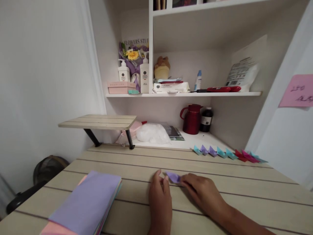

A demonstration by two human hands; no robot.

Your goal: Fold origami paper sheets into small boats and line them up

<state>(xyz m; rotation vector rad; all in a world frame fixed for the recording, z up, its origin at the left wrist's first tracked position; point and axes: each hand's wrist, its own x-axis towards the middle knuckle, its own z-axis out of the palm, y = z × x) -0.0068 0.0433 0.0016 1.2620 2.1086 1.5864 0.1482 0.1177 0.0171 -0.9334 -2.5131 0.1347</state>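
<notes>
A small folded purple paper [173, 177] lies on the wooden desk [220, 182] in front of me. My right hand [204, 192] rests on the desk with its fingertips pressed on the paper's right end. My left hand [160, 199] lies just left of the paper, fingers together and pointing forward, tips beside the fold; whether they touch it I cannot tell. A stack of coloured paper sheets [88, 204], purple on top, sits at the near left. A row of several folded paper shapes [227, 154] in teal, purple and red lines the far right of the desk.
A small raised wooden shelf [100, 121] stands at the back left. Behind it are a white bag [153, 133], a red jug [192, 119] and a dark bottle [206, 119]. Bottles and boxes fill the upper shelf [183, 94]. A pink note [297, 90] hangs on the right wall.
</notes>
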